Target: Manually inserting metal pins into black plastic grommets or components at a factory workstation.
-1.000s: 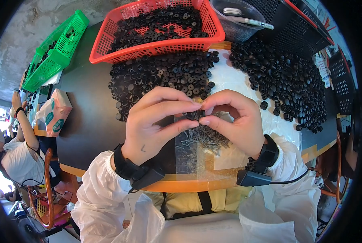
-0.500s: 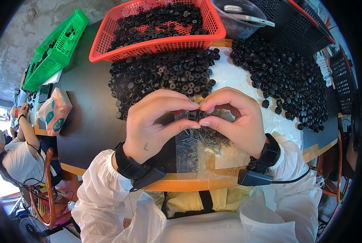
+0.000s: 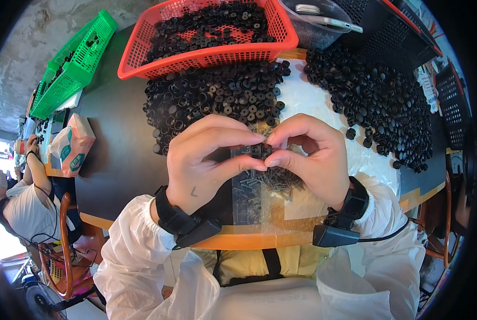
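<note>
My left hand (image 3: 209, 152) and my right hand (image 3: 309, 154) meet over the near part of the table, thumbs below and index fingers above. Pinched between their fingertips is a small black plastic part (image 3: 259, 151), partly hidden by the fingers. Both hands grip it, one from each side. Right under them lies a heap of small metal screws (image 3: 281, 184) on clear plastic film. Just beyond my hands spreads a pile of black round caps and rings (image 3: 211, 98), some with a hole in the middle.
A red basket (image 3: 206, 61) of black parts stands at the back. To the right, more black caps (image 3: 377, 106) lie on white plastic. A clear tub (image 3: 315, 37) holds a phone. Left are a tissue pack (image 3: 73, 146), a green basket (image 3: 83, 66) and a seated person (image 3: 27, 208).
Almost nothing differs. Both hands keep their pinch on the black plastic part and have shifted only slightly, the fingertips a touch to the right.
</note>
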`<control>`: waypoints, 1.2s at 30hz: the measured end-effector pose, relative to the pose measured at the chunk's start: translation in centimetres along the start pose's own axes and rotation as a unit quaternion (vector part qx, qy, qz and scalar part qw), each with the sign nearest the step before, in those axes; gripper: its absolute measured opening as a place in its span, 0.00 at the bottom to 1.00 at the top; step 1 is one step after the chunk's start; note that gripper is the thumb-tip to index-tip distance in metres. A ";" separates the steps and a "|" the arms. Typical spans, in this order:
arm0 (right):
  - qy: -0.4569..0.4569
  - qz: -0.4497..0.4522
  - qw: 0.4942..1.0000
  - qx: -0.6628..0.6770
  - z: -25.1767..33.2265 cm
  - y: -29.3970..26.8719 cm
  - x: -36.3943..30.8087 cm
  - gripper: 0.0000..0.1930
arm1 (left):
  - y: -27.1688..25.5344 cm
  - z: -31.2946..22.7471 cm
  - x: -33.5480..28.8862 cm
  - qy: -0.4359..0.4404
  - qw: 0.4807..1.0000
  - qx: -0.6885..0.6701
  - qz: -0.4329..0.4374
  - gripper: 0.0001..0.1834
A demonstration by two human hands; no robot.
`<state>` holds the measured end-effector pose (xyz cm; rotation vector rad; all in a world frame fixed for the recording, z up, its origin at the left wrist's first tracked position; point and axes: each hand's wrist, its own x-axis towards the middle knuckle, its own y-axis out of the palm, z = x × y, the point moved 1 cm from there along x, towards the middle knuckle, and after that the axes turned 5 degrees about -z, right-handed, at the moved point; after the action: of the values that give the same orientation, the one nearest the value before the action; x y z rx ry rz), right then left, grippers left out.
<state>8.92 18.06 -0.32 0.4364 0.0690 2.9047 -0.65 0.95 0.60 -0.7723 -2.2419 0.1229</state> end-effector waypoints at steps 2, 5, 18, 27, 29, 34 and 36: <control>0.013 -0.004 1.000 0.019 0.1 0.2 -0.1 0.10 | 0.1 0.0 -0.1 -0.005 1.000 -0.002 0.001 0.19; 0.034 -0.007 0.998 0.044 0.1 0.2 -0.3 0.09 | 0.1 0.1 -0.2 0.000 1.000 0.004 -0.001 0.20; 0.174 0.050 0.976 0.120 0.2 -0.2 0.2 0.10 | -0.2 0.3 -0.4 0.048 0.996 0.070 0.031 0.20; 0.190 0.083 0.972 0.109 0.1 -0.3 0.4 0.17 | -0.1 0.0 0.1 0.114 0.989 0.085 0.050 0.22; 0.190 0.101 0.971 0.104 0.1 -0.5 0.4 0.17 | -0.4 -0.4 -0.1 0.091 0.989 0.095 0.061 0.23; 0.163 0.115 0.979 0.052 0.9 -0.9 0.2 0.12 | 0.1 -1.6 0.1 0.064 0.994 0.051 0.068 0.22; 0.171 0.128 0.976 0.037 1.2 -0.8 0.1 0.12 | 0.3 -1.9 0.1 0.069 0.994 0.040 0.071 0.20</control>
<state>9.29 18.85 0.82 -0.0562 0.1838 3.2089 0.74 0.96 1.90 -0.8703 -2.0394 0.2212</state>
